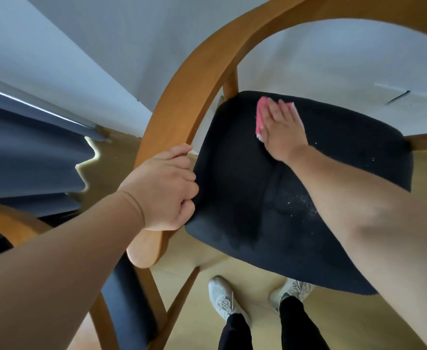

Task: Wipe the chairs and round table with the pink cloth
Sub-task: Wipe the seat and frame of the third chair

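At your far left, below the blue curtain (30,152), a second chair (124,299) shows only part of its wooden frame and dark seat. Nothing on it tells you whether it has been wiped, so count it as left to do.

Next across, your left hand (167,190) is clenched round the curved wooden arm (182,92) of the chair in front of you. The fingers curl over the rail right at the seat's edge, which seems meant to steady the chair.

The black seat (245,188) fills the middle. A darker, damp-looking band runs down its near part, so that stretch has probably been passed over already.

Toward the back of the seat lies the pink cloth (260,114), flat on the fabric. Your right hand (282,127) presses it down with straight, spread fingers, not gripping it. Only the cloth's left edge and far corners peek out.

Right of that, under your forearm, pale specks (298,200) are scattered on the seat, so this side needs more passes. The wooden frame shows no sign either way.

You cannot pick out the round table with any certainty. By this reckoning you are early in the job, partway through one seat.
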Demonstrator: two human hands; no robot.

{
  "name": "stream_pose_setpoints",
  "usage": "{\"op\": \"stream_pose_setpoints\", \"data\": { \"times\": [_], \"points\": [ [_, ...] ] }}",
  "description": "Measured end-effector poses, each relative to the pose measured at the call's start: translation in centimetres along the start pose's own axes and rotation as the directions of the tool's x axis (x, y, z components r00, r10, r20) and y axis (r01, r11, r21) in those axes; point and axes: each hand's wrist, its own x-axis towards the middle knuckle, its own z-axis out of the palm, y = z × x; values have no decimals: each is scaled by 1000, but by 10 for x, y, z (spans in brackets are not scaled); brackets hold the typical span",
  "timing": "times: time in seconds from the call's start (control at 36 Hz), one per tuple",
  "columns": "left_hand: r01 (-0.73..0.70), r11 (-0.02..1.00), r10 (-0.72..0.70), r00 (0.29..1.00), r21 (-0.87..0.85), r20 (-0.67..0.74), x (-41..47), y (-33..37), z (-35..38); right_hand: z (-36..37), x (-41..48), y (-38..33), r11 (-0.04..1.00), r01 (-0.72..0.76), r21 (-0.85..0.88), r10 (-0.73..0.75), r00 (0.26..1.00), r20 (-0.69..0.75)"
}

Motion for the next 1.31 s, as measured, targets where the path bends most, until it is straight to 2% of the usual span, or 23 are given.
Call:
{"op": "stream_pose_setpoints", "data": {
  "times": [0.14, 0.22, 0.42, 0.5, 0.72, 0.81, 0.94, 1.06, 1.31],
  "points": [
    [5, 1000, -5, 1000, 2, -6, -1, 1, 1, -13, 34, 8, 974, -171, 148, 171, 985, 10],
    [5, 1000, -5, 1000, -3, -3, -2, 0, 1, -18, 44, 8, 963, -207, 171, 210, 978, 0],
    [-8, 1000, 8, 1000, 19, 1, -2, 0, 1, -2, 19, 3, 986, -146, 82, 149, 989, -25],
    [-12, 999, 11, 1000, 35, 28, 0, 1, -2, 11, -17, -15, 992, -118, 37, 118, 993, 10],
    [-39, 994, 31, 996, 98, 78, 2, 3, -4, 62, -140, -73, 998, -24, 59, 21, 998, 54],
    [-59, 990, 49, 996, 127, 78, 2, 2, -3, 76, -188, -99, 992, -8, 126, 4, 999, 36],
    [-122, 971, 82, 978, 204, 193, 7, 3, -5, 106, -247, -119, 983, 58, 175, -59, 998, 4],
    [-86, 967, 29, 973, 240, 231, 16, 8, -9, 114, -258, -118, 984, 95, 148, -94, 995, -18],
    [-60, 976, 12, 974, 208, 224, 17, 6, -8, 102, -240, -113, 980, 23, 199, -17, 999, -29]
  ]
}}
